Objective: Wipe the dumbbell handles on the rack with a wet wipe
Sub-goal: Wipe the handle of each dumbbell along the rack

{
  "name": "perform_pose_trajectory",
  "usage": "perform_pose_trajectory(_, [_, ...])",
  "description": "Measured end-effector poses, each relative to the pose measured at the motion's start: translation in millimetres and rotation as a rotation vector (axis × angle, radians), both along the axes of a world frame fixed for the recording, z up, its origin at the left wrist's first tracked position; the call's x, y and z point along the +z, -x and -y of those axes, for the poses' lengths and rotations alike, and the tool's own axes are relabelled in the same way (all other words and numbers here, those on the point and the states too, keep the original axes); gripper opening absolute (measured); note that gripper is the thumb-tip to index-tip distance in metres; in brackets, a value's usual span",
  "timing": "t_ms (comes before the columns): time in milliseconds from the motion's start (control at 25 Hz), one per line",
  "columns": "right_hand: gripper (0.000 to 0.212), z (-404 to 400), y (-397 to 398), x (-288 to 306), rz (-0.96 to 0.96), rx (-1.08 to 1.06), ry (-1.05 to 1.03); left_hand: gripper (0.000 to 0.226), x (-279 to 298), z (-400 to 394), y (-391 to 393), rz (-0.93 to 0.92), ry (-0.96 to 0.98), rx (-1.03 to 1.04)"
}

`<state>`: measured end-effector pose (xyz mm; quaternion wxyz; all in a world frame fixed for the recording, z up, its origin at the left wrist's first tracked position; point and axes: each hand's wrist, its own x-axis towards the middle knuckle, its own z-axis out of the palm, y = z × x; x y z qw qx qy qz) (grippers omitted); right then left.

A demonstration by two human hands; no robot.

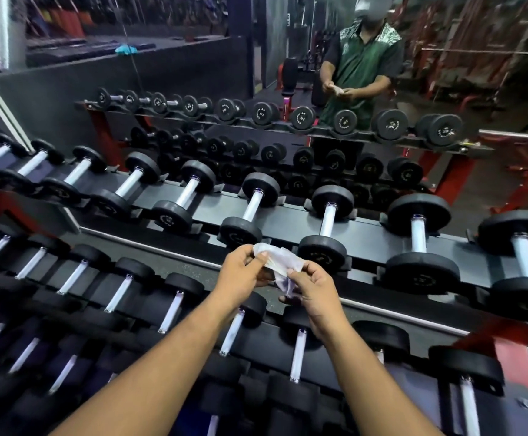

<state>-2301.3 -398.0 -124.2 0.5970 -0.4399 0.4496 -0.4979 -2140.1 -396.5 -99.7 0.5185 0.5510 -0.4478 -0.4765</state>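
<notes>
Gym wall mirror behind a tiered rack point(287, 212) of black dumbbells.

Both hands hold a crumpled white wet wipe point(276, 262) in the air above the rack's lower tiers. Left hand point(243, 269) pinches its upper edge; right hand point(311, 287) grasps its lower part. Chrome dumbbell handles point(328, 220) lie untouched in rows beneath and beyond the hands.
</notes>
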Motion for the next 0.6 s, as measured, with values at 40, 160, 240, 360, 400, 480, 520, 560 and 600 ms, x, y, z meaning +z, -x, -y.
perform_pose_trajectory(40, [0.016, -7, 0, 2, 0.012, 0.017, 0.012, 0.01, 0, -3, -2, 0.008, -0.002, 0.001])
perform_pose_trajectory(160, [0.024, -29, -6, 9, 0.013, 0.043, 0.032, 0.014, 6, -17, -9, -0.006, -0.011, 0.007])
perform_pose_trajectory(240, [0.029, -42, -15, 13, -0.028, 0.003, 0.034, 0.019, 11, -33, -14, -0.069, -0.034, -0.04])
perform_pose_trajectory(360, [0.029, -61, -32, 18, -0.031, -0.083, 0.011, 0.025, 3, -58, -25, -0.004, 0.001, -0.154])
perform_pose_trajectory(400, [0.029, -67, -38, 20, -0.022, -0.088, -0.007, 0.025, -4, -63, -29, 0.053, 0.034, -0.176])
perform_pose_trajectory(480, [0.032, -80, -48, 22, -0.061, -0.08, -0.019, 0.014, -14, -70, -36, 0.115, 0.086, -0.18])
perform_pose_trajectory(520, [0.036, -89, -52, 25, -0.109, -0.069, -0.009, 0.007, -15, -75, -38, 0.116, 0.098, -0.168])
perform_pose_trajectory(560, [0.043, -96, -55, 27, -0.159, -0.063, 0.004, 0.006, -14, -79, -39, 0.103, 0.102, -0.155])
perform_pose_trajectory(600, [0.052, -103, -58, 29, -0.197, -0.07, 0.017, 0.01, -12, -83, -40, 0.079, 0.103, -0.15])
